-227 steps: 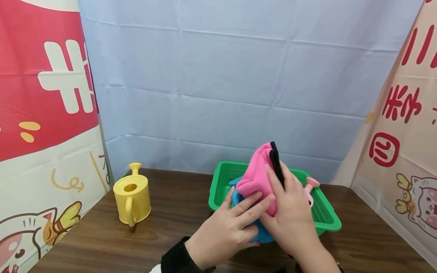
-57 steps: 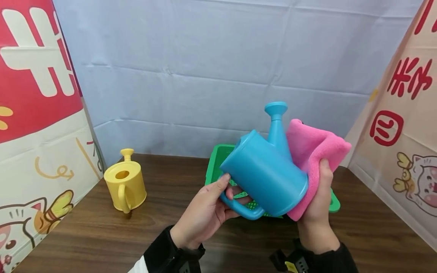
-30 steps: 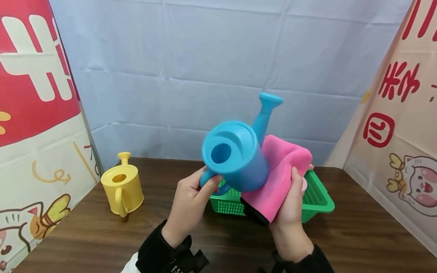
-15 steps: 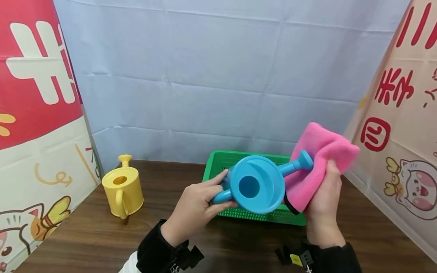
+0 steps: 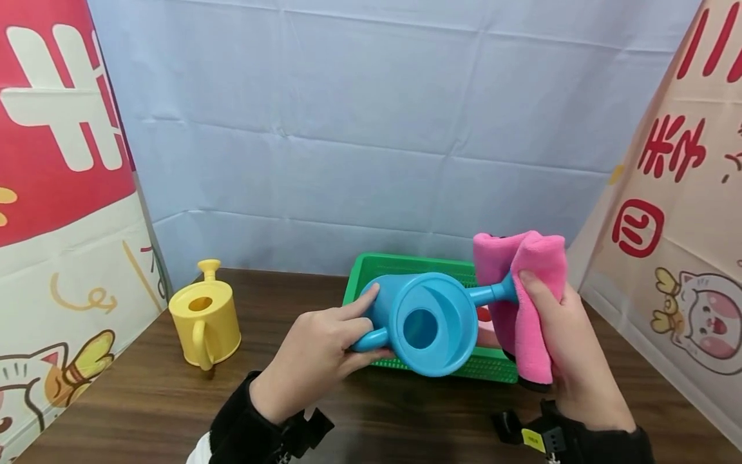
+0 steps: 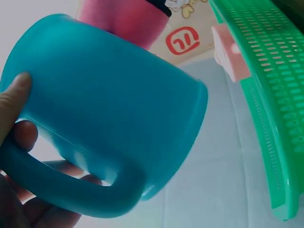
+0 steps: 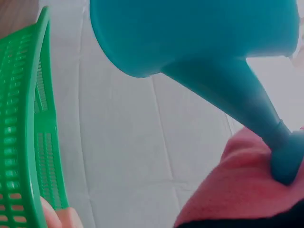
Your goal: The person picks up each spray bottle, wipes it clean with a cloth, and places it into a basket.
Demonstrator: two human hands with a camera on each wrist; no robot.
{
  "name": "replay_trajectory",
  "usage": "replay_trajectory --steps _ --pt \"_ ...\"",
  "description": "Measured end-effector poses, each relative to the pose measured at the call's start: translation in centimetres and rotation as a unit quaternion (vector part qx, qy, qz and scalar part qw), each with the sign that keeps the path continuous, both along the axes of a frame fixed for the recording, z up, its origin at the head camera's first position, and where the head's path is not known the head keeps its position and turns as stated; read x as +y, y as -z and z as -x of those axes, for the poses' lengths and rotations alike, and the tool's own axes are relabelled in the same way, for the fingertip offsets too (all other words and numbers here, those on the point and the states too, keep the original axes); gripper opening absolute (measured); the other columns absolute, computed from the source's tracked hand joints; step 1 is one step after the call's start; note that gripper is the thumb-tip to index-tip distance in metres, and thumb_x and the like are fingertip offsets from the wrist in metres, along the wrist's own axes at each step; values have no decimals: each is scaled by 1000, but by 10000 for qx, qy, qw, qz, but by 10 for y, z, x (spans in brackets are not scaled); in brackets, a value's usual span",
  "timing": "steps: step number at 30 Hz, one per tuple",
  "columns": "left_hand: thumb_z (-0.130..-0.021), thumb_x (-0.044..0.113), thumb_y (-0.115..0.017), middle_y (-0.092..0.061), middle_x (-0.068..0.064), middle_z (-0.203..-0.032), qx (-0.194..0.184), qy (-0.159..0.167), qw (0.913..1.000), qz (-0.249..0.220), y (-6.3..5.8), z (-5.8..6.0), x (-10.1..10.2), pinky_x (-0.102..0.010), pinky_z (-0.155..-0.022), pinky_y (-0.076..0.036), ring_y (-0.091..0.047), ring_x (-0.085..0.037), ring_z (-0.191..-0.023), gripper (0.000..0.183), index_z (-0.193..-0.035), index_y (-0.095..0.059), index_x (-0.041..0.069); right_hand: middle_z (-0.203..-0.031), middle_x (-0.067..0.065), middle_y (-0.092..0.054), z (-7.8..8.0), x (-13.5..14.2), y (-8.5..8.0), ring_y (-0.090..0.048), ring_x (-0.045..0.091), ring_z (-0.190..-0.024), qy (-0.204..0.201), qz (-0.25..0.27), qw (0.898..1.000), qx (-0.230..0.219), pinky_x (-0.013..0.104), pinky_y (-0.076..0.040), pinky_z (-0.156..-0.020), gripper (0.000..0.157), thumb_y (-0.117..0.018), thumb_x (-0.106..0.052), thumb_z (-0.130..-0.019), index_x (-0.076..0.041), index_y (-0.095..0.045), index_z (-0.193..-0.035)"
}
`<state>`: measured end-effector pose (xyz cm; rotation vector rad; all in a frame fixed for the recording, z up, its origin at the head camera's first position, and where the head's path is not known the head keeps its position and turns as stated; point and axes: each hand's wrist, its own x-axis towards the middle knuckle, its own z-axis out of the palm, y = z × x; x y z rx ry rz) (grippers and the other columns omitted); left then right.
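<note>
A blue watering can (image 5: 431, 322) is tipped so that its top opening faces the head camera. My left hand (image 5: 319, 348) grips it by the handle (image 6: 80, 194), with a fingertip laid on the can's wall in the left wrist view. Its spout (image 5: 489, 293) points right, into a pink cloth (image 5: 536, 309) with black edging. My right hand (image 5: 570, 348) holds that cloth around the spout's rose. In the right wrist view the rose (image 7: 287, 161) presses into the pink fabric (image 7: 232, 185); the right fingers are hidden there.
Behind the can, a green plastic basket (image 5: 371, 261) stands on the dark wooden table (image 5: 278, 296). A pink object (image 5: 487, 332) lies inside it, partly covered. A yellow watering can (image 5: 205, 322) stands upright at the left. Printed and pale blue cloths hang around the table.
Over the last seconds the blue can was lifted over the basket and turned, its opening toward the head camera. The cloth moved from its body to the end of its spout.
</note>
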<state>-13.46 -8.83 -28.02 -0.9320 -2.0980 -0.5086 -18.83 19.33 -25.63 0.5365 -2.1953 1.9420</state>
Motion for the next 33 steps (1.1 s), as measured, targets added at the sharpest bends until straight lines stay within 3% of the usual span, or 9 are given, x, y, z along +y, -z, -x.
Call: replay_trajectory --steps 6,12,18,22,26,28,33 --pt "-73 39 -59 -47 -11 -120 35 306 9995 65 3 9 -2 -12 -45 -23 -42 -1 -52 36 -59 -33 18 -97 6 -45 5 6 -4 -51 16 -82 -278 389 9982 -350 33 -47 -62 32 -41 -33 -88 -16 -34 -114" --pt "-73 37 -60 -44 -10 -122 -47 489 9988 38 5 15 -5 -11 -48 -28 -46 -1 -58 34 -60 -35 18 -98 6 -46 5 11 -6 -51 16 -81 -197 538 9972 -490 32 -48 -61 32 -43 -33 -87 -17 -34 -113" --pt "-74 39 -58 -42 -9 -124 6 361 9993 107 7 14 -1 -11 -49 -28 -40 1 -53 32 -61 -38 18 -104 8 -42 3 12 -8 -50 16 -84 -44 357 9993 -59 33 -48 -60 34 -41 -31 -88 -17 -33 -118" --pt "-74 41 -58 -41 -7 -125 79 212 9997 105 7 13 3 -11 -49 -28 -39 0 -52 32 -61 -39 18 -104 11 -39 -1 7 -9 -47 18 -85 84 144 9977 658 30 -48 -58 33 -41 -25 -89 -15 -33 -120" --pt "-73 41 -58 -42 -7 -125 98 180 9998 69 8 13 4 -11 -48 -28 -38 -1 -50 32 -60 -39 18 -94 10 -43 -5 2 -8 -50 16 -77 663 -534 9857 1455 25 -47 -56 26 -43 -19 -89 -13 -38 -114" --pt "-73 41 -58 -42 -7 -124 45 235 9997 64 10 13 3 -10 -48 -28 -38 0 -50 33 -60 -38 18 -92 9 -44 -6 1 -6 -52 16 -73 778 -709 9837 1457 25 -48 -55 24 -44 -19 -88 -13 -39 -111" --pt "-74 41 -58 -43 -6 -124 -224 350 9991 75 17 15 2 -10 -48 -28 -38 2 -49 33 -60 -37 18 -95 11 -44 -3 4 1 -51 17 -75 639 -664 9914 928 28 -48 -57 28 -45 -24 -87 -13 -39 -112"
